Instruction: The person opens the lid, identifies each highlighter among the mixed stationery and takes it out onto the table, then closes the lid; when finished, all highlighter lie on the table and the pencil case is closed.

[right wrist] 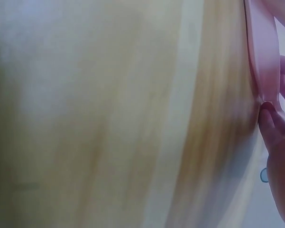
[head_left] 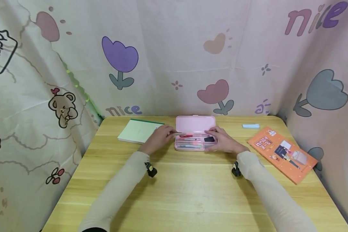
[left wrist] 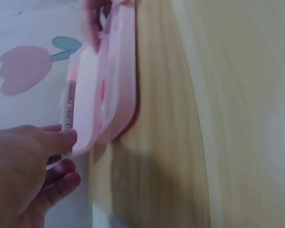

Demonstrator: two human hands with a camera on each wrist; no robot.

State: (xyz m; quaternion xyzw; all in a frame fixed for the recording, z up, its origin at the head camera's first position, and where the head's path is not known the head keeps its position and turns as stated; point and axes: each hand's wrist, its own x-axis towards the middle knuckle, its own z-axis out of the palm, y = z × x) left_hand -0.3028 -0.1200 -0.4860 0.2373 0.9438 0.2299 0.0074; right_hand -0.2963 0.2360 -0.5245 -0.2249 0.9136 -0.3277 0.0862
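Observation:
A pink pencil case (head_left: 195, 124) lies at the table's back with its lid raised against the curtain side. Several pens and a dark block (head_left: 209, 139) lie in its compartments. My left hand (head_left: 161, 137) pinches a slim pen with a barcode label (left wrist: 70, 102) between thumb and fingers, over the case's left part. With my right hand (head_left: 224, 141) I hold the right end of the case, the thumb at its front corner and the fingers toward the back. The right wrist view shows that thumb (right wrist: 270, 121) against the pink wall.
A pale green notepad (head_left: 137, 130) lies left of the case, partly behind my left hand. To the right are a light blue strip-shaped piece (head_left: 250, 126) and an orange book (head_left: 282, 154). A printed curtain (head_left: 162, 58) hangs along the table's back edge.

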